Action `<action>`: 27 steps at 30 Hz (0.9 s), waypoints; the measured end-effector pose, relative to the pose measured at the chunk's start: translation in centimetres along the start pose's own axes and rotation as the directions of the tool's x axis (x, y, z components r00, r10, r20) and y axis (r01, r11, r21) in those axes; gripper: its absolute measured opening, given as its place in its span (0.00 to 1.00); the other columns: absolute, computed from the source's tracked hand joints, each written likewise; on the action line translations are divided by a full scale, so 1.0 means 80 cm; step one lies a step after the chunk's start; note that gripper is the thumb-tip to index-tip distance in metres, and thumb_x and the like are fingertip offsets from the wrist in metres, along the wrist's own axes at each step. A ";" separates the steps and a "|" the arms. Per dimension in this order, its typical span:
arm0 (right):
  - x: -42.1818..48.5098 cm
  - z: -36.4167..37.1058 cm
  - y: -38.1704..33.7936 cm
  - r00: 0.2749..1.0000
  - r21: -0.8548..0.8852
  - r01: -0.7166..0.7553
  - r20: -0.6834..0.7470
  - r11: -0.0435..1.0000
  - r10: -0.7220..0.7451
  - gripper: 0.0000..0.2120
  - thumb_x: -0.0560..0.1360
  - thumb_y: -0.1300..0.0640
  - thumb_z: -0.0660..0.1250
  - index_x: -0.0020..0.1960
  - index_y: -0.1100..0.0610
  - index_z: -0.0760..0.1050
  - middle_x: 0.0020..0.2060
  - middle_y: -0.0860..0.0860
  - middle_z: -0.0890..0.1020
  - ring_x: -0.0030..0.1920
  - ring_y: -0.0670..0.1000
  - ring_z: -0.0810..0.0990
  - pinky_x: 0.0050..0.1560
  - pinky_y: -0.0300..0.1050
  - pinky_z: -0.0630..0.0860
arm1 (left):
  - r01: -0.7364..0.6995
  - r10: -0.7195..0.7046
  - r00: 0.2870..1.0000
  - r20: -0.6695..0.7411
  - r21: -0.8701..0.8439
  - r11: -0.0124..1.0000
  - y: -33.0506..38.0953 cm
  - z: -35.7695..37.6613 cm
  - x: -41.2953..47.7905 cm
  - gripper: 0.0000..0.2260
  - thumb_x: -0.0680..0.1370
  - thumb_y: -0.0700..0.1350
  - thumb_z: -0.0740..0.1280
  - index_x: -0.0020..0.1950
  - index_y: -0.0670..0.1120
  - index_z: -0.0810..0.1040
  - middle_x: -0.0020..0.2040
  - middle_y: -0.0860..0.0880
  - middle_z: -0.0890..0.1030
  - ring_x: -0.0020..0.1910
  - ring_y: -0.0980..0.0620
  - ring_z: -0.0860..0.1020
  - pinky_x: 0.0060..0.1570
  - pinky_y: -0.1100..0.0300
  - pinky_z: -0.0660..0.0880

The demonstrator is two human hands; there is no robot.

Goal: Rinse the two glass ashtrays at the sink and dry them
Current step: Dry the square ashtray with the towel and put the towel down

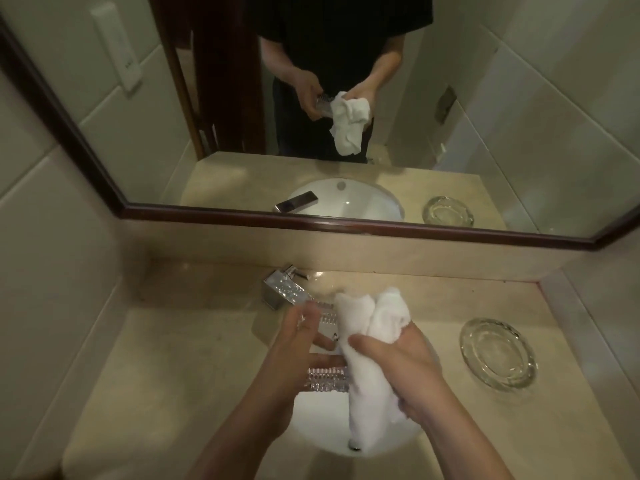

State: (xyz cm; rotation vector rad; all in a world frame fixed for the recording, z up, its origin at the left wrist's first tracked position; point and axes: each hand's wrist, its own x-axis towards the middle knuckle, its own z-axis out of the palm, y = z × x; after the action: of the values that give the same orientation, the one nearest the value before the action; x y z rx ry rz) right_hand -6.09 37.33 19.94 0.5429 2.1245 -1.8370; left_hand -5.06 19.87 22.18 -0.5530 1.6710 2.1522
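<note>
Head view: left hand (294, 351) curls its fingers round the first glass ashtray (325, 379), a ribbed one, held up over the sink (311, 422). Ribbed edge shows between the fingers and below the palm. Right hand (412, 362) is clenched on a bunched white towel (363, 327), which is pressed against the ashtray's right side; the towel's tail hangs down toward the drain. The second glass ashtray (497, 353) (round, clear, upright) sits on the beige counter (166, 358) right of the sink, well apart from both hands. The chrome faucet (285, 292) is behind the left hand, no water visible. The wood-framed mirror (156, 116) above reflects the hands, towel, faucet, basin and counter ashtray. Cannot tell whether either ashtray is wet.
</note>
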 end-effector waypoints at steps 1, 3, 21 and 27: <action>-0.002 0.007 -0.002 1.000 -0.007 -0.007 -0.009 1.000 0.007 0.15 0.70 0.59 0.80 0.55 0.51 0.84 0.42 0.45 0.90 0.43 0.42 0.89 0.41 0.38 0.83 | 0.015 -0.015 1.000 0.011 -0.007 1.000 0.002 -0.006 0.002 0.13 0.83 0.61 0.59 0.63 0.60 0.75 0.51 0.39 0.82 0.37 0.48 0.87 0.37 0.54 0.81; 0.001 0.021 -0.001 0.999 0.007 -0.036 -0.004 0.999 0.036 0.17 0.69 0.58 0.81 0.56 0.52 0.84 0.46 0.50 0.91 0.49 0.51 0.90 0.52 0.54 0.87 | -0.007 0.006 1.000 -0.028 -0.049 0.999 0.004 -0.014 0.006 0.12 0.84 0.58 0.60 0.62 0.55 0.77 0.48 0.41 0.84 0.35 0.45 0.87 0.33 0.54 0.81; 0.011 0.050 0.019 0.960 0.307 -0.165 -0.169 0.937 0.224 0.19 0.70 0.57 0.81 0.60 0.54 0.82 0.48 0.54 0.91 0.49 0.56 0.90 0.54 0.55 0.86 | -0.244 0.079 0.845 -0.528 -0.251 0.937 -0.039 0.036 0.040 0.09 0.86 0.52 0.58 0.56 0.51 0.76 0.46 0.42 0.85 0.39 0.45 0.87 0.42 0.52 0.81; 0.037 0.015 0.021 0.954 0.359 -0.256 -0.056 0.898 0.294 0.22 0.66 0.59 0.82 0.59 0.63 0.84 0.47 0.62 0.90 0.49 0.64 0.90 0.58 0.64 0.85 | -0.199 0.131 0.872 -0.471 -0.098 0.975 -0.048 0.054 0.050 0.08 0.86 0.52 0.58 0.53 0.50 0.73 0.47 0.46 0.86 0.48 0.50 0.83 0.47 0.59 0.79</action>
State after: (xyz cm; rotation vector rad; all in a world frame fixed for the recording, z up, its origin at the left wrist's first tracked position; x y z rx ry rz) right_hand -7.97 36.62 16.94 0.9925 1.6748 -2.0600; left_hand -6.94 25.14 17.87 -1.0753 1.8628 2.4157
